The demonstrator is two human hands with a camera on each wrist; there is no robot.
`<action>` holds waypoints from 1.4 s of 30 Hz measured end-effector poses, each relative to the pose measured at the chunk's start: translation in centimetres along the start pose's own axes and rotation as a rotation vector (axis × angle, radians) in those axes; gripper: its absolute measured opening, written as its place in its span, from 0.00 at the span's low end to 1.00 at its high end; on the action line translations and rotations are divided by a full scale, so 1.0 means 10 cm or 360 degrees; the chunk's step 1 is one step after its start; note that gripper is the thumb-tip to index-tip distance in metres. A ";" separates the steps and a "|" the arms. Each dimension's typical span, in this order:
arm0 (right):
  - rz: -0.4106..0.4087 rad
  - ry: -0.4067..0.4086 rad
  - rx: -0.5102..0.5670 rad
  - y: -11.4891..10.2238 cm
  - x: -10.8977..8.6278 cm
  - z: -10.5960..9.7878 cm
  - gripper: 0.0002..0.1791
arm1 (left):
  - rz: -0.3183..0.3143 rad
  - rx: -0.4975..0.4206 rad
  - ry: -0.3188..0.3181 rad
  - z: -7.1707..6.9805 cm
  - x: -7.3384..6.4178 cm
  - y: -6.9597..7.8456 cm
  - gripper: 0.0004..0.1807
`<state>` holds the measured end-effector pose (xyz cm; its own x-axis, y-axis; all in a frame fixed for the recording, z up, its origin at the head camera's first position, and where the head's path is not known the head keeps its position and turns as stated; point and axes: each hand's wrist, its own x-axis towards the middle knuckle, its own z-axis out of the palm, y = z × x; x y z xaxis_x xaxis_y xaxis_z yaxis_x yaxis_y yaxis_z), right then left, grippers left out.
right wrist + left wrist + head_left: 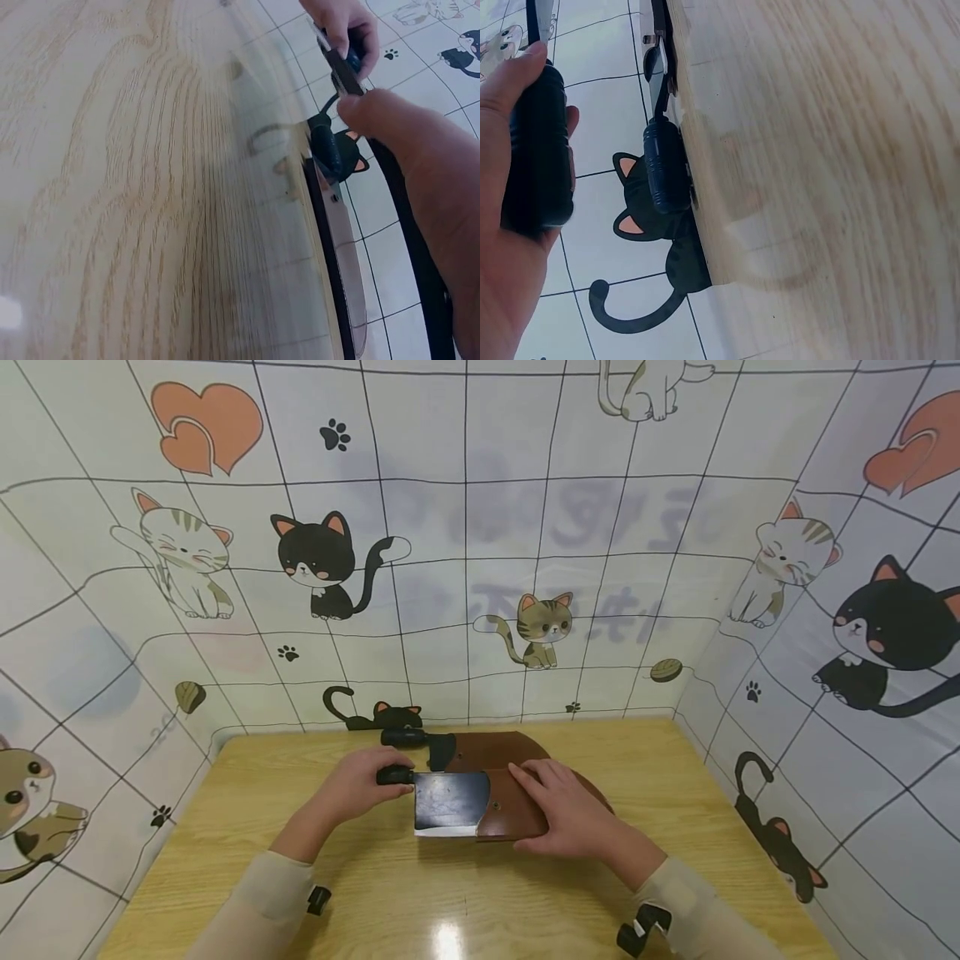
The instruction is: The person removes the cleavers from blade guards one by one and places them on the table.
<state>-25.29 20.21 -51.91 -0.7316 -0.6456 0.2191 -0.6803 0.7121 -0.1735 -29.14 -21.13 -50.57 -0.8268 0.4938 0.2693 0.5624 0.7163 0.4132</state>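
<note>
A cleaver (450,802) with a dark, broad blade and a bright lower edge is partly inside a brown leather sheath (513,814). My left hand (367,785) grips its black handle (541,150). On the other side, my right hand (570,806) holds the sheath, and its thumb (375,120) shows along the sheath's edge in the right wrist view. Cleaver and sheath are held above the table. Behind them lies a second knife with a black handle (403,737) and its own brown sheath (491,747), partly hidden by the cleaver and right hand.
The light wooden table (352,877) has a glossy surface that reflects light near the front. A white gridded sheet with cartoon cats (315,560) hangs at the back and along both sides of the table.
</note>
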 end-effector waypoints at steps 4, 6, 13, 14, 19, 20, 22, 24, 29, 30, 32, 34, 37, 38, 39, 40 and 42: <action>0.0019 0.0012 -0.0019 -0.01 0.01 0.00 0.66 | -0.0028 0.0042 -0.0028 0.00 0.00 0.01 0.20; 0.0021 0.0033 -0.0009 -0.03 0.02 0.00 0.67 | -0.0046 0.0030 -0.0031 0.00 -0.01 0.01 0.21; 0.0031 0.0060 0.0012 -0.04 0.02 0.01 0.71 | -0.0150 -0.0086 -0.0045 0.03 -0.04 -0.02 0.22; 0.0030 0.0063 0.0009 -0.03 0.02 0.02 0.71 | -0.0158 -0.0094 -0.0044 0.03 -0.04 -0.03 0.22; 0.0024 0.0059 0.0035 -0.01 0.01 0.01 0.71 | -0.0203 -0.0128 -0.0061 0.03 -0.08 -0.10 0.23; 0.0018 0.0059 0.0037 0.00 0.00 0.01 0.70 | -0.0211 -0.0135 -0.0065 0.03 -0.08 -0.11 0.24; 0.0015 0.0051 0.0043 0.01 0.00 0.02 0.71 | -0.0230 -0.0146 -0.0072 0.02 -0.09 -0.13 0.24; 0.0013 0.0045 0.0046 0.02 -0.01 0.02 0.71 | -0.0245 -0.0155 -0.0075 0.02 -0.11 -0.14 0.24; 0.0026 0.0021 0.0082 0.06 -0.03 0.04 0.71 | -0.0276 -0.0182 -0.0079 -0.01 -0.14 -0.17 0.22; 0.0034 0.0009 0.0088 0.07 -0.04 0.05 0.71 | -0.0284 -0.0187 -0.0080 -0.01 -0.15 -0.18 0.22; 0.0044 -0.0013 0.0101 0.07 -0.04 0.05 0.71 | -0.0287 -0.0197 -0.0078 -0.02 -0.17 -0.18 0.21; 0.0054 -0.0036 0.0116 0.08 -0.05 0.05 0.71 | -0.0291 -0.0217 -0.0075 -0.03 -0.18 -0.18 0.20; 0.0060 -0.0057 0.0132 0.08 -0.06 0.04 0.70 | -0.0290 -0.0229 -0.0070 -0.04 -0.21 -0.19 0.20; 0.0060 -0.0059 0.0138 0.08 -0.06 0.04 0.70 | -0.0298 -0.0232 -0.0070 -0.04 -0.21 -0.20 0.20; 0.0063 -0.0062 0.0146 0.08 -0.07 0.04 0.69 | -0.0301 -0.0235 -0.0070 -0.04 -0.22 -0.20 0.20; 0.0068 -0.0065 0.0149 0.08 -0.07 0.04 0.69 | -0.0302 -0.0232 -0.0068 -0.04 -0.22 -0.21 0.20; 0.0074 -0.0065 0.0157 0.08 -0.08 0.04 0.69 | -0.0302 -0.0218 -0.0062 -0.04 -0.24 -0.23 0.20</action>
<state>-25.30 21.21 -52.64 -0.7622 -0.6247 0.1698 -0.6453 0.7121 -0.2767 -28.47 -24.16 -51.77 -0.9151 0.3770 0.1430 0.3878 0.7260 0.5679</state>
